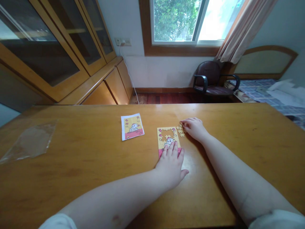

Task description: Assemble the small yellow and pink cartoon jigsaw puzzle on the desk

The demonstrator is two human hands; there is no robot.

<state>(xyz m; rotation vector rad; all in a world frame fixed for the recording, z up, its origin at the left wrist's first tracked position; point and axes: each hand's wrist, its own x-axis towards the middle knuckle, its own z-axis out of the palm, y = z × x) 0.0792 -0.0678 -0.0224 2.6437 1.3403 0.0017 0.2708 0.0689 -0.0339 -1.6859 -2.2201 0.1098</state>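
A small jigsaw puzzle (166, 136), yellow with a pink bottom band and a white cartoon animal, lies partly assembled on the wooden table (83, 152). My left hand (172, 165) rests flat on its lower edge, fingers stretched out over the pink band. Just right of the puzzle lies a small cluster of loose yellow pieces (180, 130). My right hand (195, 128) sits on that cluster with fingers curled down onto the pieces; whether it grips one is hidden. A reference picture card (132, 126) showing the same image lies to the left of the puzzle.
A crumpled clear plastic bag (30, 141) lies at the table's left. Beyond the table stand glass-door wooden cabinets (59, 47), a dark armchair (212, 79) under the window, and a bed (274, 92) at the right.
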